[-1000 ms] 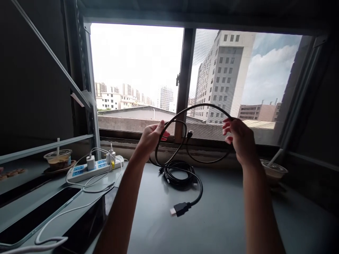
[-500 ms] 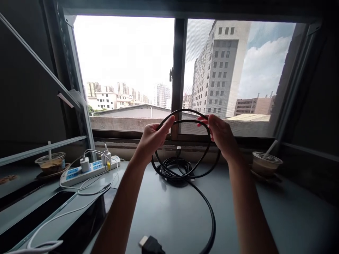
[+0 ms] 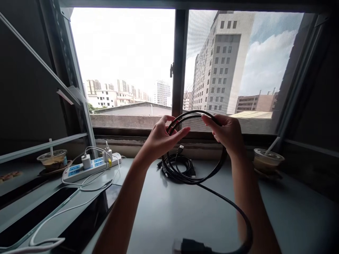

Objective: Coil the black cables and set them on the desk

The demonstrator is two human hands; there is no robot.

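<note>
Steadily, the right hand (image 3: 215, 128) is pinching the looped black cable (image 3: 196, 112) at its upper right, while the left hand (image 3: 173, 130) is cradling the left side, thumb spread apart from its fingers. The loops are hanging over the surface (image 3: 164, 211), before a darker coil (image 3: 191, 165); a plug (image 3: 194, 246) is showing nearest the camera.

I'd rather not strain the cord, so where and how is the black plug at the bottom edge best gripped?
Probably by its broad black housing, pinched from above: that part is thicker than the cord leaving on its right, and the pale, blurred tip points left, so it should stay untouched. Whether the plug touches the table can't be told.
</note>
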